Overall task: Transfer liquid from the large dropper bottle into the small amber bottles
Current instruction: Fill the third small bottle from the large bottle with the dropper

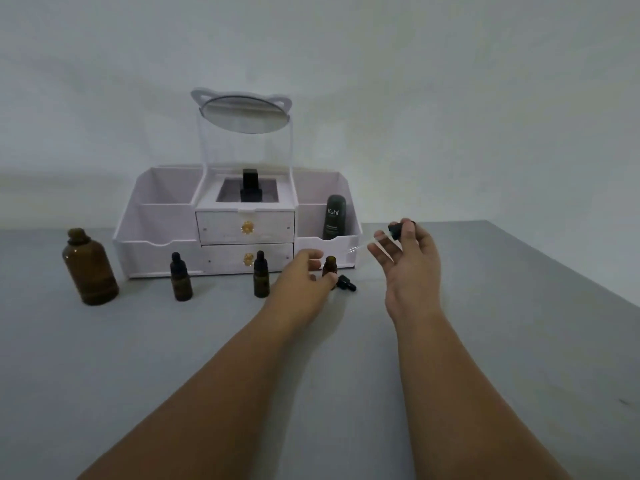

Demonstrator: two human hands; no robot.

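A large amber bottle (89, 268) stands uncapped at the far left of the grey table. Two small amber bottles with black dropper caps stand upright, one (180, 278) left of centre, the other (261, 276) in the middle. My left hand (304, 271) holds a third small amber bottle (329, 265), which is open. Its black cap (347, 283) lies on the table just right of it. My right hand (408, 258) pinches the black bulb of a glass dropper (396, 231); its clear tip (351, 250) slants down-left, just above the open bottle.
A white cosmetic organizer (239, 226) with two drawers and a cat-ear mirror (245, 114) stands behind the bottles. It holds a dark Kahf tube (334, 217) and a black bottle (250, 187). The grey table's right edge (554, 271) runs diagonally.
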